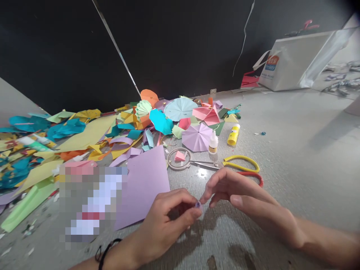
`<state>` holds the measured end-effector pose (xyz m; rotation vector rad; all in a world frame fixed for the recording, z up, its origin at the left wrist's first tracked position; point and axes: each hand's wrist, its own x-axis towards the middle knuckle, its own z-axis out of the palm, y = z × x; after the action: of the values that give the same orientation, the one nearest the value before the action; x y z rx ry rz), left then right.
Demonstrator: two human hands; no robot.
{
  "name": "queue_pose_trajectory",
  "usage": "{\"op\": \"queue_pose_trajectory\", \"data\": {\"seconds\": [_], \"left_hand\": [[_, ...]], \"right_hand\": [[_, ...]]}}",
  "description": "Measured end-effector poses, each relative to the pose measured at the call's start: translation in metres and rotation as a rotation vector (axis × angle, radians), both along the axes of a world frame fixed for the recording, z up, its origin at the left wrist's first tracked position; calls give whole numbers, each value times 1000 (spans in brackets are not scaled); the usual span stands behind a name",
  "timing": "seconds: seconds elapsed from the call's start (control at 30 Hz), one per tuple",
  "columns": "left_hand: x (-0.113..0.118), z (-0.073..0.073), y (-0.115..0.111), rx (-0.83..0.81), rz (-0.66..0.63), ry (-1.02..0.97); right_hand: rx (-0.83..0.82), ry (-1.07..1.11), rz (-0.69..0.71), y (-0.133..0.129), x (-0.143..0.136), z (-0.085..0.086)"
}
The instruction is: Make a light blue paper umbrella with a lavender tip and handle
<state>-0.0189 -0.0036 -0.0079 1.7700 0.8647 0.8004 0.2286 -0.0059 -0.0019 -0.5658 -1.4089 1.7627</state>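
1. Your left hand (165,221), nearer you than the scissors (216,165) and to their left, is closed to a thumb-and-finger pinch on a small purple piece (198,204), apparently paper. Pinch lightly; squeezing could flatten it.
2. That piece sits on the near side of the scissors, between your hands.
3. Your right hand (253,206), just in front of the scissors' handles, is loosely spread with nothing visible in its grasp. Its index fingertip is beside the piece (contact I can't tell); steady it there for fine control.
4. Left of the scissors, paper scraps (129,127) crowd the grey surface (287,157); a purple sheet (146,187) lies nearer them.
5. Just beyond the scissors stand a glue bottle (213,145) and a yellow glue stick (233,135).
6. Far behind the scissors rises a dark panel (174,41), with a white bag (295,62) to the right.
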Motion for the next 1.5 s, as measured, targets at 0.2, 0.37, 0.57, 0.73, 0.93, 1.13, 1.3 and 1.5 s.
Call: {"op": "queue_pose_trajectory", "data": {"seconds": [0.2,0.37,0.57,0.73,0.93,1.13,1.3,1.5], "left_hand": [[0,-2,-2,283,23,-31],[-1,2,-1,343,20,9],[-1,5,-2,443,-57,55],[0,2,-4,403,-89,74],[4,3,-5,272,-18,137],[5,6,-3,92,16,126],[5,9,-1,54,-16,97],[4,5,-2,4,-32,92]], "right_hand": [[-15,20,1,-1,0,0],[33,45,-26,-1,-1,2],[87,54,-66,-7,0,7],[137,31,-35,-12,-2,6],[108,9,-13,-13,-1,6],[119,-40,-10,-11,0,8],[127,-60,7,-10,1,8],[163,-100,10,-11,1,5]]}}
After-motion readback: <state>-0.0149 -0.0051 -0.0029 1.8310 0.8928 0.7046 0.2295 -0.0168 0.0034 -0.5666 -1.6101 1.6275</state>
